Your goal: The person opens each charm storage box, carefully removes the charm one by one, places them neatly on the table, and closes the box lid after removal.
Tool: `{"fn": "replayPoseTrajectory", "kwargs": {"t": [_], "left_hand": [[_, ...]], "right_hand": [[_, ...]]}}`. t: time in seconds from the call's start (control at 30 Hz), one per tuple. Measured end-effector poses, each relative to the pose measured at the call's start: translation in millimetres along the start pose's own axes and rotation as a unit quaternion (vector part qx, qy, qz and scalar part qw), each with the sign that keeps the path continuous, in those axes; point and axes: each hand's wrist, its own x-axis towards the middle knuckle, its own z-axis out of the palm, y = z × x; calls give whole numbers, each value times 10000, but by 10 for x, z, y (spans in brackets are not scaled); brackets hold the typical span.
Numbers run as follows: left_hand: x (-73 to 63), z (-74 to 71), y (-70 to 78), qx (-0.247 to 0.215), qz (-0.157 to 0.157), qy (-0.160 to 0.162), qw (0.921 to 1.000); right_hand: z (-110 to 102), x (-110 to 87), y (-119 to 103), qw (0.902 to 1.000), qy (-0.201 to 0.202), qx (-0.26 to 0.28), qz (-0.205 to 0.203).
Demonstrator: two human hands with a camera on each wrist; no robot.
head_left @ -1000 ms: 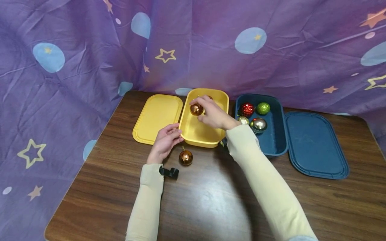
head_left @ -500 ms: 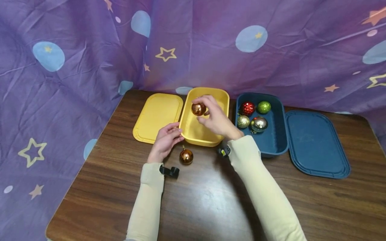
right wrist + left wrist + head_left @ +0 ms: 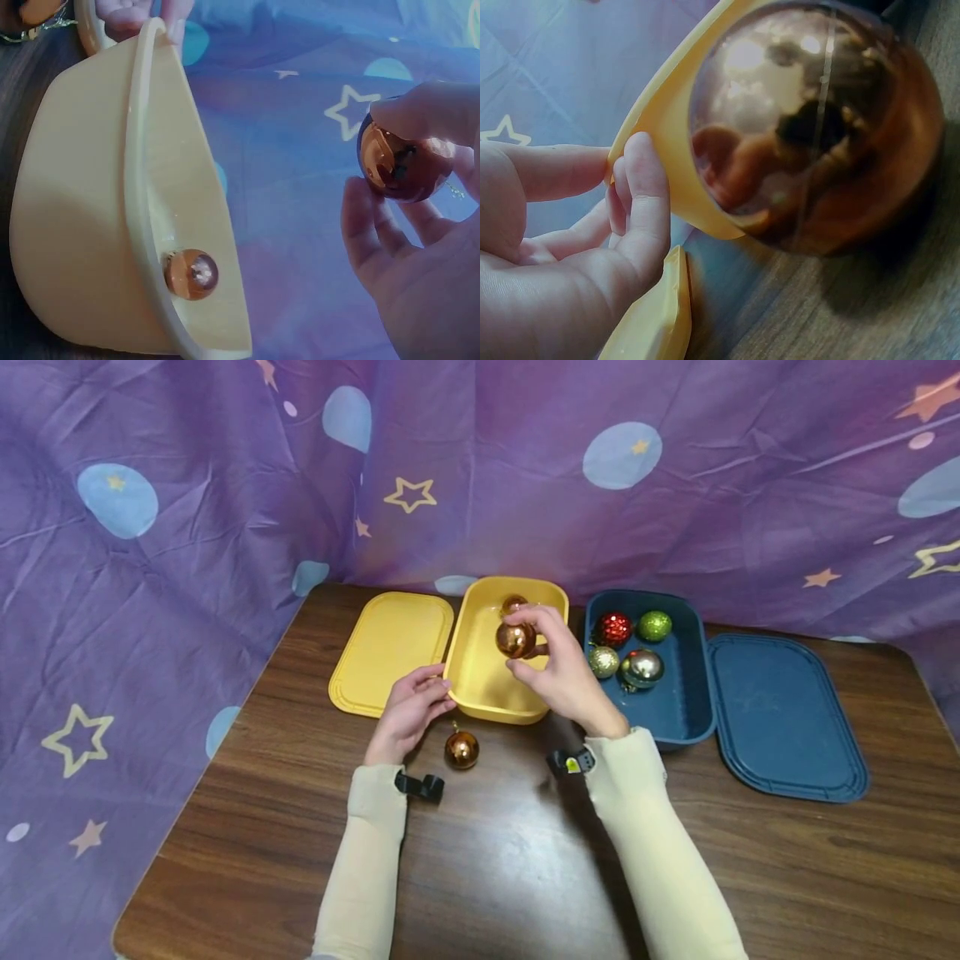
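Note:
My left hand [image 3: 411,710] pinches the near left rim of the yellow box [image 3: 487,702] between thumb and fingers, as the left wrist view shows close up. Above that box my right hand [image 3: 566,672] holds a shiny copper Christmas bauble [image 3: 515,640] by its fingertips and thumb. In the right wrist view the held bauble [image 3: 401,154] is apart from the box wall. A second copper bauble [image 3: 513,605] lies inside the box at its far end. On the table just in front of the box, beside my left hand, sits another copper bauble [image 3: 461,750].
A yellow lid [image 3: 392,652] lies left of the yellow box. To the right stands a blue box [image 3: 686,710] with several baubles, among them a red one [image 3: 613,629] and a green one [image 3: 655,626]. Beyond it lies a blue lid [image 3: 783,718]. A purple patterned cloth [image 3: 480,468] hangs behind the table.
My right hand has moved right and a little toward me with the copper bauble, so the bauble in the box shows more. The left hand keeps its place on the rim.

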Motion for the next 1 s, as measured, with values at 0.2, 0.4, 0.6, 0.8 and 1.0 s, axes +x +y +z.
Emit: {"fn": "replayPoseTrajectory", "kwargs": {"t": [0.2,0.4,0.6,0.8,1.0], "left_hand": [[-4,-4,-2,-3,-44,13,10000],[-1,-6,-10,-20,-53,4,10000],[-11,8,-8,28,-72,22,10000],[-21,13,6,100,-64,58,9999],[-16,14,7,79,-17,77,9999]], "right_hand": [[-49,-123,-56,9998,67,0,-171],[-117,-227,-86,9993,-112,53,-362],[-189,-365,-94,9984,-258,242,-450],[-229,-511,-73,9989,-206,106,-397],[-209,-643,-25,9990,-164,233,-337]]}}
